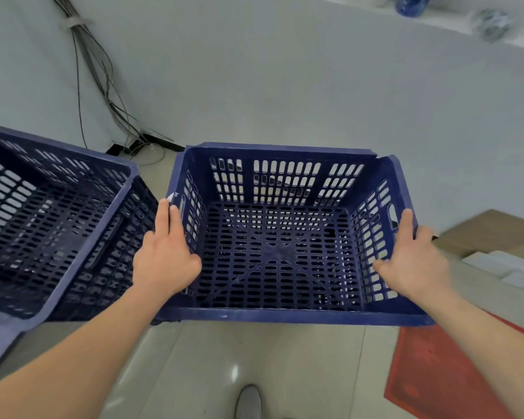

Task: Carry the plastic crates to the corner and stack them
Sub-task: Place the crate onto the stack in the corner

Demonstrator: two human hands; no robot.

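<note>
I hold an empty blue slotted plastic crate (pixel 285 316) in front of me, above the tiled floor. My left hand (pixel 164 255) grips its left rim, thumb inside the wall and fingers along the outside. My right hand (pixel 413 258) grips the right rim the same way, near a handle slot. To the left, close beside it, stands a second blue crate (pixel 97 237), which looks like the top of a stack of nested crates. Both crates sit near the white wall's corner.
A bundle of cables (pixel 103 86) runs down the wall to the floor behind the crates. A red mat (pixel 436 373) lies on the floor at right, with a cardboard box (pixel 490 234) and white packages (pixel 502 267) beyond it. My shoe (pixel 248 402) shows at the bottom.
</note>
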